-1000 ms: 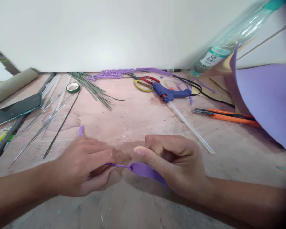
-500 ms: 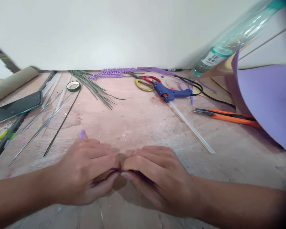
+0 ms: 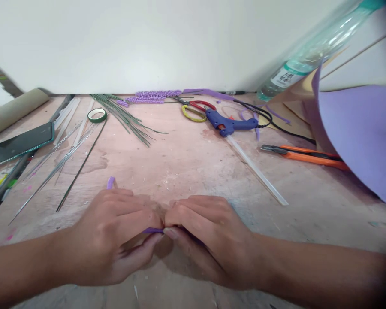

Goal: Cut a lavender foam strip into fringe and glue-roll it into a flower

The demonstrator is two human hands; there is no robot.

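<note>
My left hand (image 3: 116, 236) and my right hand (image 3: 209, 238) meet fingertip to fingertip low in the middle of the wooden table (image 3: 186, 167). Both pinch a thin purple foam strip (image 3: 152, 230), which shows only as a short piece between the thumbs. One purple end (image 3: 110, 182) of it sticks out behind my left hand. The rest of the strip is hidden under my fingers.
A blue glue gun (image 3: 230, 124) with a clear glue stick (image 3: 257, 171), red-and-yellow scissors (image 3: 196, 110), an orange utility knife (image 3: 305, 155), a purple foam sheet (image 3: 363, 137), a plastic bottle (image 3: 312, 51), green tape (image 3: 97, 115), wires (image 3: 58, 161), green stems (image 3: 128, 118), a phone (image 3: 19, 143) and finished purple sprigs (image 3: 154, 96) lie around.
My right hand has closed in on my left hand and covered the wide purple part of the strip; both hands now pinch it together, slightly lower in view.
</note>
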